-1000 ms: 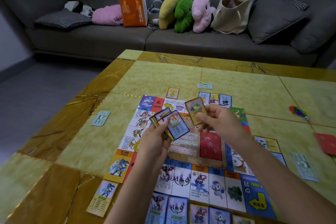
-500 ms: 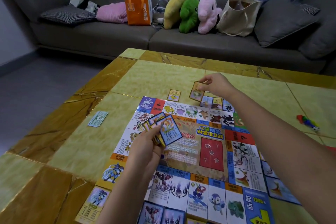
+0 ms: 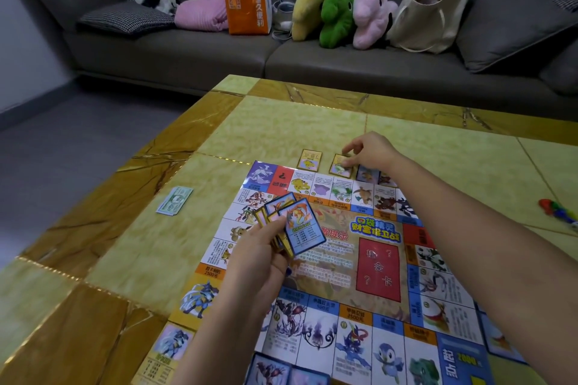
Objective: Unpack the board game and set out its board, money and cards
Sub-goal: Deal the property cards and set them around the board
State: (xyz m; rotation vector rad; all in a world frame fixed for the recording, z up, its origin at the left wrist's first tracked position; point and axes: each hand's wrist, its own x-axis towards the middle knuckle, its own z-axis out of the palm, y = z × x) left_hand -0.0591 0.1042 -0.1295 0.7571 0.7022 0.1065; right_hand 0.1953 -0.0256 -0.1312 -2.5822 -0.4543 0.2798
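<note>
The glossy paper game board (image 3: 344, 259) lies flat on the yellow-and-brown marble-look table (image 3: 281, 128), with a stack of green paper money (image 3: 174, 201) to its left. The left hand (image 3: 259, 256) grips a fan of rectangular cards (image 3: 301, 228) over the board. The right hand (image 3: 372, 151) has its fingers curled, pinching a yellow-bordered card (image 3: 339, 167) that lies beyond the board's far edge, long axis pointing away.

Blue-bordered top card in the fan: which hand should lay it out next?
Probably the right hand: it pinches just one yellow card, lying beyond the game board, while the left hand grips the fan.
</note>
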